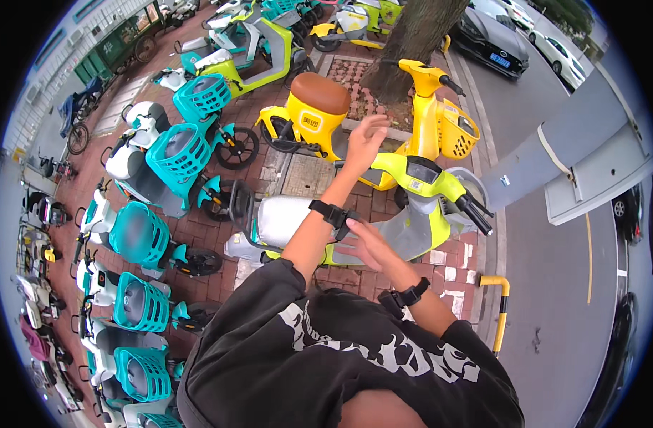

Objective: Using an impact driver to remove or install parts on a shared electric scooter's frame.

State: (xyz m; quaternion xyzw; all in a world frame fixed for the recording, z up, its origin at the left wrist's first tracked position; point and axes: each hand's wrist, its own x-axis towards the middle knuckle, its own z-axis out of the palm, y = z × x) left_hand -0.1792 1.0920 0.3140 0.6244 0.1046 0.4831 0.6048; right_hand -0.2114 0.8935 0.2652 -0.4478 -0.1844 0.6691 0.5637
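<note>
My left hand (368,144) is raised in front of me with nothing in it, its fingers loosely bent and apart. A black strap with a small dark box (333,215) is around my left wrist. My right hand (365,245) reaches across to it. Its thumb lies at the edge of the box, and its fingers stretch out below, apart. Whether the thumb presses on the box I cannot tell. A similar black strap (403,297) circles my right wrist. Beneath both hands stands a lime-green and grey scooter (405,232) with a pale seat (286,221).
A yellow scooter (319,123) with a brown seat stands beyond, near a tree trunk (413,53). Teal-basketed scooters (137,232) line the left. At right are a grey pole (554,153), a yellow-black barrier (502,307) and a road (537,285) with a grey car (489,39).
</note>
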